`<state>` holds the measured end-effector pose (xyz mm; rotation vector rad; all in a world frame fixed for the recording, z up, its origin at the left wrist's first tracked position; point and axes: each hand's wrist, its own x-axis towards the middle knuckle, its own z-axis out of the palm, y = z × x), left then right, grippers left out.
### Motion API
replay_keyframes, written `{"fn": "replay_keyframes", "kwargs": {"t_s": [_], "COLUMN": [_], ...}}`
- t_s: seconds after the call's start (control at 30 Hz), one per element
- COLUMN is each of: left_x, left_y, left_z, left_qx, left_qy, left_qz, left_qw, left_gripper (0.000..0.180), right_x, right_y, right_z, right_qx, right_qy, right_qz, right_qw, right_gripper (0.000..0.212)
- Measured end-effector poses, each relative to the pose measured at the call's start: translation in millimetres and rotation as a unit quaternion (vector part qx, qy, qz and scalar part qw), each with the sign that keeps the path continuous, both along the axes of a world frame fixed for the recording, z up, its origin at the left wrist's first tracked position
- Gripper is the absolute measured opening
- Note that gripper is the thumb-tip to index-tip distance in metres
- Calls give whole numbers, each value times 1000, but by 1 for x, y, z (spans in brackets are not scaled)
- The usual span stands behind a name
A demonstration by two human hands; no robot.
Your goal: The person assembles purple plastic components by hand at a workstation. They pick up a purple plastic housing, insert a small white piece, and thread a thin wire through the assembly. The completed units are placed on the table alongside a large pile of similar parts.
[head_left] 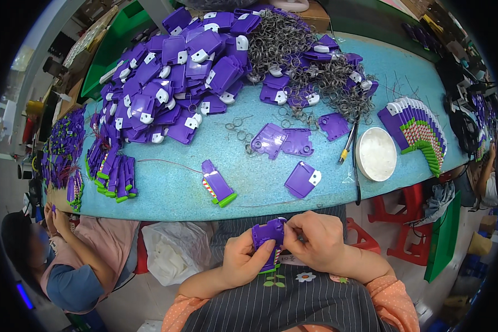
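The left hand (242, 260) cups a purple plastic piece (268, 235) against the lap while the right hand (314, 239) pinches its upper edge, fingers pressed close together. Far ahead of the hands, a large heap of unassembled purple shells (177, 72) lies on the blue table (249, 171), too many to count, so most of the work seems left. Ahead to the right, a tangle of wire springs (293, 50) and a fanned row of finished pieces (418, 133); ahead to the left, another finished batch (113, 174). Nearer: one white dish (376, 154), one finished piece (218, 183), four loose shells.
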<state>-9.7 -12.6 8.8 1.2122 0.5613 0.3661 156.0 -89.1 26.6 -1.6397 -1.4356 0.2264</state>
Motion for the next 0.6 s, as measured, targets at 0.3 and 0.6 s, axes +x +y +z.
{"fn": "replay_keyframes", "kwargs": {"t_s": [0.3, 0.6], "left_x": [1, 6], "left_y": [6, 9], "left_z": [-2, -1], "left_qx": [30, 324], "left_qy": [37, 33], "left_qz": [-42, -26], "left_qw": [998, 945], "left_gripper": [25, 29], "right_x": [8, 4], "right_y": [-8, -7], "right_z": [1, 3], "right_qx": [-153, -103], "right_qy": [286, 269], "right_qz": [23, 43], "right_qw": [946, 957], "right_gripper": [12, 10]}}
